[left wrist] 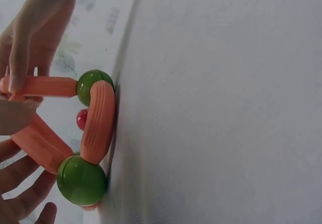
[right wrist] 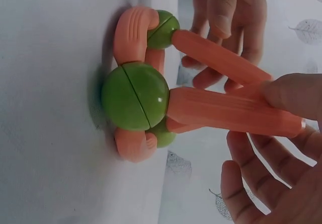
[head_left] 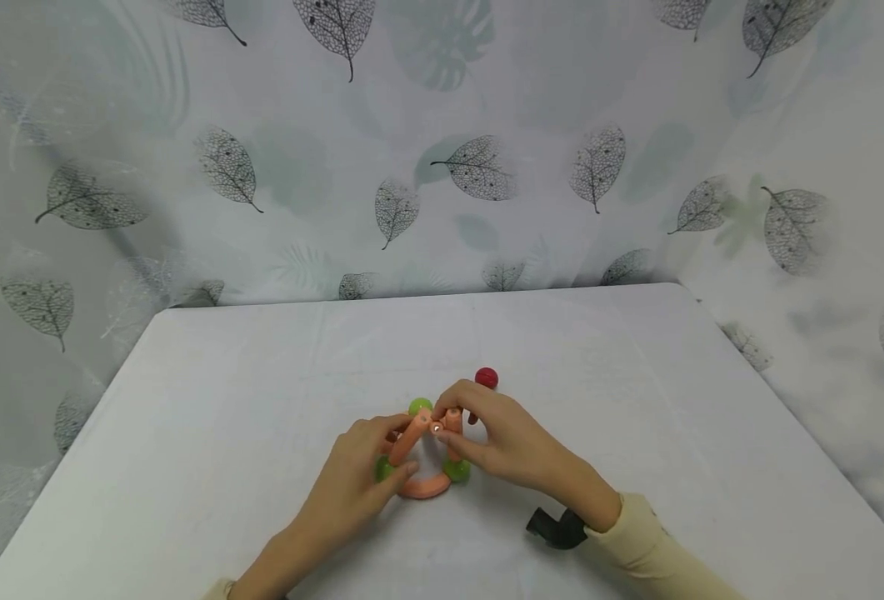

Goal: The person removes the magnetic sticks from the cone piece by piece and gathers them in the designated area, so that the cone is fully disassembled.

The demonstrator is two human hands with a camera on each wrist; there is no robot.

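Green balls [head_left: 456, 470] [left wrist: 81, 180] [right wrist: 135, 97] joined by curved orange pieces [head_left: 424, 487] [left wrist: 98, 122] form a ring on the table. Straight orange rods [head_left: 409, 439] [left wrist: 50, 86] [right wrist: 226, 110] rise from the balls and lean together at the top. My right hand [head_left: 512, 437] [right wrist: 282, 176] pinches the rod tops between thumb and fingers. The left hand [head_left: 355, 475] [left wrist: 22, 183] has its fingers and thumb around the left rod, near a green ball. Part of that grip is hidden in the wrist views.
A red ball [head_left: 486, 377] lies on the white table [head_left: 224, 400] just behind the right hand. A dark curved piece [head_left: 557, 528] is beside the right wrist. A leaf-patterned cloth [head_left: 307, 167] hangs behind the table.
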